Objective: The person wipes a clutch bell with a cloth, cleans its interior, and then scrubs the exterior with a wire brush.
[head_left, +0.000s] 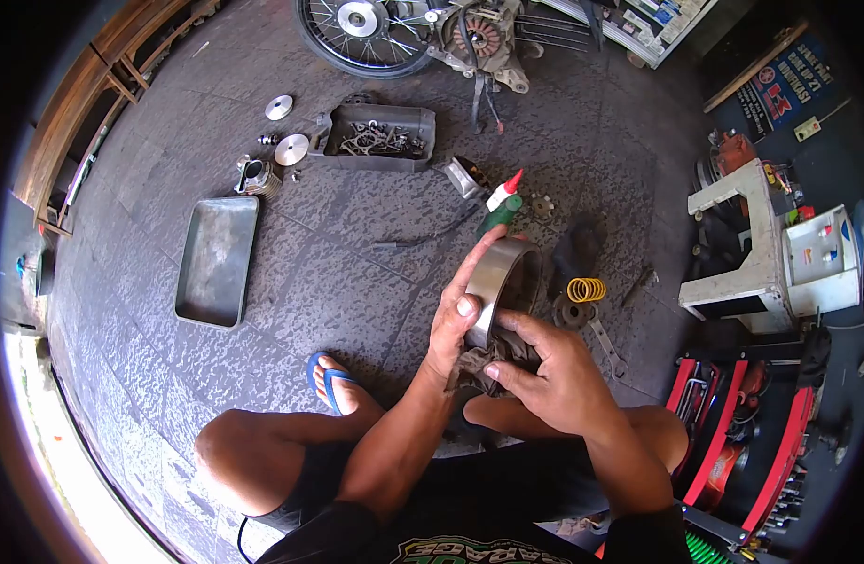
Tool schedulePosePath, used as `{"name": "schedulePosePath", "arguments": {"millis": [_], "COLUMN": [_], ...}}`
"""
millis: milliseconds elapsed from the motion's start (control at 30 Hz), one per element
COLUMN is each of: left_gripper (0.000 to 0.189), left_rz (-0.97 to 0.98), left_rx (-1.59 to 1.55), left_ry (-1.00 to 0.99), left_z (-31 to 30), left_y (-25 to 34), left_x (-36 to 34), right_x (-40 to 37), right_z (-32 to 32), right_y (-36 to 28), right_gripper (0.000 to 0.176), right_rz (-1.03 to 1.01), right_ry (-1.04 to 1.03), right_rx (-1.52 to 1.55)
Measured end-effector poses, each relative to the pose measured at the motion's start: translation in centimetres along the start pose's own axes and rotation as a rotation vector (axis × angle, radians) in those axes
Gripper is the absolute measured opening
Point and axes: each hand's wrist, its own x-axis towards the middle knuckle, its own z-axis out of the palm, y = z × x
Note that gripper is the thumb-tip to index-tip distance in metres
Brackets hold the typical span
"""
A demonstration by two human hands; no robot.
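Note:
My left hand (455, 315) grips a round metal drum (489, 282), its fingers along the far side and its thumb on the outer wall. The drum is tipped on edge, with its dark hollow side facing right. A crumpled dark rag (479, 368) is pinched in my right hand (556, 368), whose fingers reach to the drum's lower rim. Just beyond the drum stand a green bottle (501, 214) and a white bottle with a red cap (503, 193). A yellow coil spring (586, 290) lies to the right, by a dark round part (573, 314) and a wrench (607, 346).
On the floor at left lies a shallow metal tray (217, 263). Further off are a dark bin of small parts (376, 141), metal discs (291, 148) and a cylinder block (259, 177). A wheel and engine (479, 39) stand at the back; a red tool rack (723, 437) is at right.

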Motion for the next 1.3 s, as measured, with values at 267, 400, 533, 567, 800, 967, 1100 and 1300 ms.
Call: {"name": "schedulePosePath", "arguments": {"millis": [267, 400, 533, 567, 800, 967, 1100, 1300], "left_gripper": [0.106, 0.105, 0.104, 0.104, 0.101, 0.099, 0.098, 0.091], "left_rz": [-0.052, -0.065, -0.047, -0.049, -0.051, -0.051, -0.045, -0.193], "left_rx": [-0.02, -0.02, 0.085, 0.085, 0.121, 0.211, 0.268, 0.198], "left_ry": [0.015, 0.026, 0.017, 0.016, -0.013, 0.017, 0.001, 0.128], "left_z": [-0.9, -1.3, -1.0, -1.0, -1.7, -1.5, -1.6, -5.4], "left_y": [-0.8, -1.2, -0.8, -0.8, -1.1, -1.0, -0.9, -3.4], "left_x": [0.0, -0.3, -0.5, -0.5, -0.4, -0.9, -0.9, -3.0], "right_x": [-0.1, -0.3, -0.7, -0.8, -0.7, -1.0, -1.1, -1.7], "right_z": [0.5, 1.1, 2.3, 2.4, 4.1, 4.5, 5.1, 6.9], "right_y": [0.7, 1.9, 3.2, 3.2, 2.9, 3.0, 3.1, 6.0], "right_gripper": [0.047, 0.046, 0.047, 0.047, 0.043, 0.041, 0.039, 0.041], "right_rz": [0.041, 0.057, 0.112, 0.113, 0.19, 0.249, 0.204, 0.399], "right_ry": [0.013, 0.028, 0.077, 0.079, 0.167, 0.185, 0.246, 0.216], "right_rx": [0.057, 0.121, 0.223, 0.224, 0.51, 0.532, 0.621, 0.7]}}
